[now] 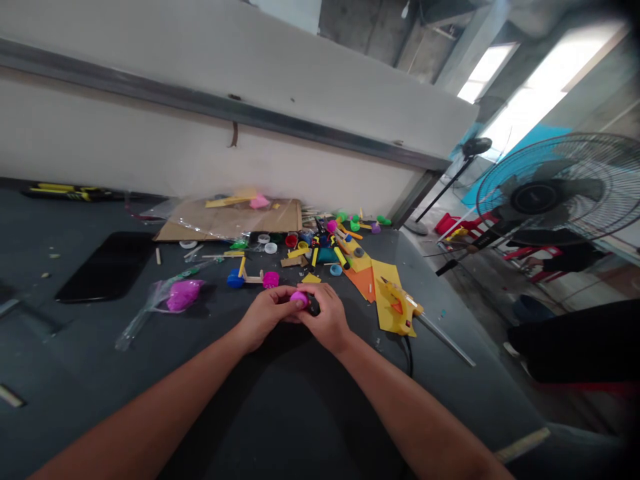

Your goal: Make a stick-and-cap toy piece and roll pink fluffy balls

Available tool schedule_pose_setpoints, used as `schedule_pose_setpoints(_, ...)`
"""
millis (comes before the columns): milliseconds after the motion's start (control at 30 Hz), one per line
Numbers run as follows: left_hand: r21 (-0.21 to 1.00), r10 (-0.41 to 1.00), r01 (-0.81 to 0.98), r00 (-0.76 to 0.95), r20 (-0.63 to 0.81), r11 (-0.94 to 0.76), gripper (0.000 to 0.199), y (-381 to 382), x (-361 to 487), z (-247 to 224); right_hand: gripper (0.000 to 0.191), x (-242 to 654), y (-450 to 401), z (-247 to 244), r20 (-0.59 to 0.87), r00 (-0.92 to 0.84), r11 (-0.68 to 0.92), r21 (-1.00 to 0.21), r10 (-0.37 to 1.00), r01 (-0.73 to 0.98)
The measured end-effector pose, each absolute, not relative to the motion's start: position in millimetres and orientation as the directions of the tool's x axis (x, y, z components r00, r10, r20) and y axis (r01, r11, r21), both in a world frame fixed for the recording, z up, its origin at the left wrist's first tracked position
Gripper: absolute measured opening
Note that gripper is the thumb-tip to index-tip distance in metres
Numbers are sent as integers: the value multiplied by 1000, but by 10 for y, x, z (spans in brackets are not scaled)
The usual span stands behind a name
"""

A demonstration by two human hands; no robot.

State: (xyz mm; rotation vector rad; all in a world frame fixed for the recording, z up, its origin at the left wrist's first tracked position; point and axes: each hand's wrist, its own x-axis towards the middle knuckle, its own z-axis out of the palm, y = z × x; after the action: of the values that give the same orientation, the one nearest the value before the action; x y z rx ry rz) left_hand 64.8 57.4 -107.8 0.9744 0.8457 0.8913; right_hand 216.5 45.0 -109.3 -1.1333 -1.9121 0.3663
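Note:
My left hand [265, 318] and my right hand [325, 320] meet over the dark table [150, 373], fingers closed around a small magenta plastic piece [299, 299]. A dark object [314, 307] shows under my right fingers, mostly hidden. Just ahead of my left hand lies a wooden stick frame [253, 280] with blue and magenta parts on it. To the right, a yellow hot glue gun [395, 308] rests on yellow and orange paper [385, 283], its black cord running toward me.
Caps, markers, sticks and cardboard lie heaped at the table's back against a wall. A magenta-filled plastic bag [184, 295] and a black flat slab [107, 267] lie to the left. Beyond the right table edge stand a pedestal fan [550, 187] and red chairs [465, 227].

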Motion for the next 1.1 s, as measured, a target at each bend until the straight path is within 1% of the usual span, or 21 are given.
schedule_pose_setpoints(133,937,909,-225,381,-167,267,31,576,651,-1091,41,2175,446,-1088,530,-286,588,-583,798,560)
schedule_pose_setpoints(200,935,908,-230,384,-166,268,28,575,653,-1089,40,2182,445,-1087,535,-303,603,-573,788,555)
schedule_pose_setpoints(400,902,903,-291,382,-197,319,29,587,647,-1095,31,2184,448,-1082,536,-223,556,-610,814,564)
schedule_pose_setpoints(500,883,904,-332,379,-198,333,24,593,642,-1108,33,2183,445,-1074,525,-213,541,-620,824,567)
schedule_pose_setpoints(600,883,904,-334,381,-194,330,21,589,641,-1102,38,2185,436,-1068,520,-245,557,-613,818,560)
schedule_pose_setpoints(767,884,901,-318,377,-214,343,22,584,643,-1083,36,2190,426,-1058,540,-297,605,-589,788,536)
schedule_pose_setpoints(933,878,902,-333,379,-208,343,25,593,642,-1098,32,2184,433,-1055,547,-262,590,-601,795,539)
schedule_pose_setpoints(1100,879,877,-303,426,-221,369,27,593,643,-1093,30,2176,440,-1071,542,-227,567,-617,809,546)
